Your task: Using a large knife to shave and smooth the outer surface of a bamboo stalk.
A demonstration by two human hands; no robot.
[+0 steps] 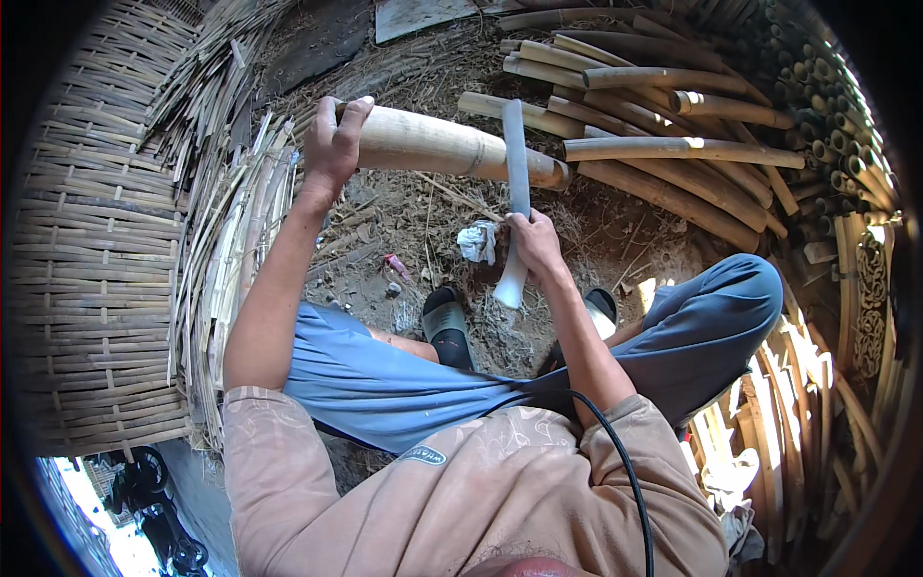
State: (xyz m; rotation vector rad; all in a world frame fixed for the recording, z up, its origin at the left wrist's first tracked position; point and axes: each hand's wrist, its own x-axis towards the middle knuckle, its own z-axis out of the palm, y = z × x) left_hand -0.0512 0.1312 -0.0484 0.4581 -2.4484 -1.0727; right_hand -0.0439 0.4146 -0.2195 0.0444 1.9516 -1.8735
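Observation:
My left hand (335, 144) is closed round the left end of a thick bamboo pole (433, 142), which lies crosswise in front of me, its far end pointing right. In my right hand (535, 240) is a long machete (516, 159) with a grey, flat blade and a pale, flared lower end. The blade stands upright in the picture and crosses over the bamboo near its right end; whether it touches the bamboo I cannot tell. A crumpled white scrap (477, 242) lies on the ground just left of my right hand.
Cut bamboo poles (673, 144) are heaped at the far right, with stacked thin tubes (841, 144) beyond. A woven bamboo panel (101, 260) and loose split strips (226, 240) line the left. My sandalled feet (447, 332) rest on littered earth. A black cable (625, 452) crosses my shirt.

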